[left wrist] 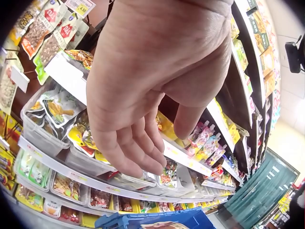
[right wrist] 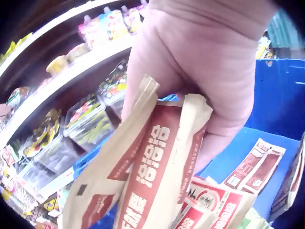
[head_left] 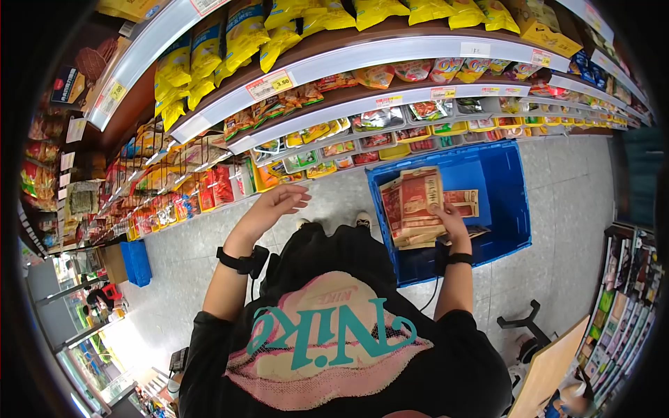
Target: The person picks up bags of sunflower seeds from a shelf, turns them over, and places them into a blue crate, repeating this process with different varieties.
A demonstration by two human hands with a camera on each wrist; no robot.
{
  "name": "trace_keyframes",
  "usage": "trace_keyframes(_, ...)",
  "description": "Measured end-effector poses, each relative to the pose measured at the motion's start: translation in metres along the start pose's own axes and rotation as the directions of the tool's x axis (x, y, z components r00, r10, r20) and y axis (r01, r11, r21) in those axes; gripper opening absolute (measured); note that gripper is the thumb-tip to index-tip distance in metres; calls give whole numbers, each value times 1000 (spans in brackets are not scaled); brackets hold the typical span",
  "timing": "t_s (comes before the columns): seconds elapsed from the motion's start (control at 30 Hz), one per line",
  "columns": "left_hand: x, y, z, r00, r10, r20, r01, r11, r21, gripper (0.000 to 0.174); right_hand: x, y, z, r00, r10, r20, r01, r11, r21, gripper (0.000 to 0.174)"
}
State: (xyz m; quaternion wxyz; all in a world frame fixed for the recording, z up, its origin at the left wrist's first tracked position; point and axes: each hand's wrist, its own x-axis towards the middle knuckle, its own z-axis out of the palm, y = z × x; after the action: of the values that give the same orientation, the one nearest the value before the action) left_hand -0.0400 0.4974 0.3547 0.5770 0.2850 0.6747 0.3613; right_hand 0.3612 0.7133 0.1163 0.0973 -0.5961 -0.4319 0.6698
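Note:
My right hand (head_left: 454, 221) is over a blue plastic crate (head_left: 512, 188) on the floor and grips brown-and-red paper snack packets (head_left: 412, 191) by their upper ends. In the right wrist view, at least two held packets (right wrist: 152, 167) hang below the palm, white lettering on their red fronts. Another red-and-brown packet (right wrist: 256, 164) lies flat on the crate bottom, and more packets overlap beneath the held ones. My left hand (head_left: 277, 207) holds nothing, its fingers loosely bent in the air before the shelves. In the left wrist view that hand (left wrist: 152, 90) overlaps the shelf goods behind it.
Shelves with white price rails (head_left: 362, 59) curve across the front, carrying yellow bags (head_left: 244, 35) and bins of small packets. A smaller blue crate (head_left: 136, 263) stands at the left. On the right are a magazine-like rack (head_left: 617, 306) and a wooden board (head_left: 550, 369).

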Motion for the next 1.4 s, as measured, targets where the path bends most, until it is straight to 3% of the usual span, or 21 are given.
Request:
trace_keyframes(0.07,1,0,-1,1000,-2,3,2,1000,-5,33,-30,-17,-27,996,-47,-79,68,957,282,50)
trace_keyframes(0.13,3,-2,-3,1000,12,4,-12,1000,-16,34,-14,0,-52,988,-19,-154,68,946,316,44)
trace_keyframes(0.23,5,-1,-2,1000,-3,1,3,1000,-11,34,17,21,-72,912,28,-410,151,906,396,43)
trace_keyframes(0.27,5,-1,-2,1000,-4,0,4,1000,-11,34,34,34,-77,912,28,-409,149,906,396,43)
trace_keyframes(0.33,5,-3,-3,1000,0,1,0,1000,-16,34,61,49,-79,868,183,-462,52,891,451,43)
trace_keyframes(0.4,2,-1,-4,1000,-2,-12,2,1000,-7,34,71,51,-67,873,160,-460,100,865,491,44)
trace_keyframes(0.47,-2,-1,-5,1000,-3,-28,3,1000,2,34,83,54,-54,799,269,-538,66,850,523,39)
trace_keyframes(0.5,-3,0,-5,999,-13,-36,13,1000,-5,35,89,61,-53,823,260,-506,85,823,562,31)
trace_keyframes(0.6,-6,0,-8,998,-25,-60,25,1000,-10,35,95,58,-40,839,332,-431,-33,822,569,30)
trace_keyframes(0.63,-7,-1,-9,997,-32,-68,31,999,-9,35,90,43,-33,783,446,-434,-152,814,561,27)
trace_keyframes(0.67,-9,-2,-10,997,-32,-72,31,999,-10,35,91,44,-30,785,444,-432,-153,815,559,27)
trace_keyframes(0.83,-10,-14,-16,998,-17,-59,14,999,-40,36,88,70,-23,833,400,-383,-401,912,79,25)
trace_keyframes(0.87,-11,-15,-17,998,-13,-63,10,999,-45,36,97,83,-26,835,394,-384,-398,915,73,25)
trace_keyframes(0.97,-16,-20,-21,998,-6,-59,2,998,-66,35,123,118,-35,825,344,-448,-380,925,11,25)
trace_keyframes(1.0,-18,-22,-22,998,-5,-56,1,997,-73,35,123,121,-32,842,190,-506,-321,929,-186,33)
trace_keyframes(1.07,-24,-27,-27,998,6,-58,-11,996,-83,35,125,122,-24,842,-142,-521,-209,804,-556,48)
trace_keyframes(1.13,-28,-33,-33,998,17,-54,-22,995,-96,35,83,71,-4,841,-147,-520,-141,869,-474,40)
trace_keyframes(1.2,-33,-41,-42,998,39,-49,-44,994,-101,36,64,45,19,752,-288,-593,-6,896,-443,29)
trace_keyframes(1.27,-39,-48,-52,997,67,-45,-71,992,-105,36,51,27,42,724,-393,-567,96,871,-481,23)
trace_keyframes(1.33,-47,-56,-65,996,77,-44,-82,987,-136,36,32,3,74,769,-423,-480,279,897,-344,17)
trace_keyframes(1.4,-58,-64,-82,994,99,-45,-104,984,-143,37,31,3,103,777,-470,-419,306,864,-401,16)
